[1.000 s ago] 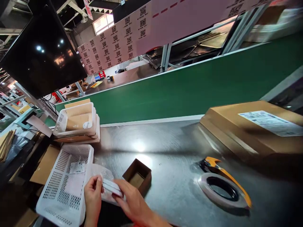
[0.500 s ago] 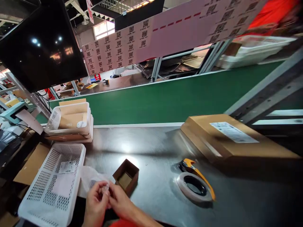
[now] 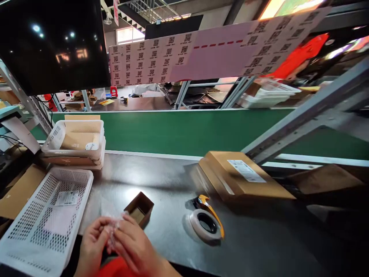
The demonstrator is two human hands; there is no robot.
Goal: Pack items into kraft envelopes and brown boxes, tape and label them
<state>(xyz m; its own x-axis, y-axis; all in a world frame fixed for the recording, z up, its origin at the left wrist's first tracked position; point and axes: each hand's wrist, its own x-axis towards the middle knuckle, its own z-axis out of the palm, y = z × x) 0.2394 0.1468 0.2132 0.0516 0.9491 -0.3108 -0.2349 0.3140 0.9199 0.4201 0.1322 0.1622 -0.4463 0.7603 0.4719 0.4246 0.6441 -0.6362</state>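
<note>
Clear plastic bag in both hands, labelled carton beyond

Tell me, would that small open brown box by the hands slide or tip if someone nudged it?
The small brown box looks like thin cardboard and seems empty, so it is probably very light. It sits on a smooth, shiny metal table, so a nudge would likely make it slide. Being low and open-topped, it seems more apt to skid or crumple than tip.

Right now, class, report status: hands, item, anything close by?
Both hands, left and right, pinching a clear plastic bag. Small open box just beyond. Tape roll off right.
</note>
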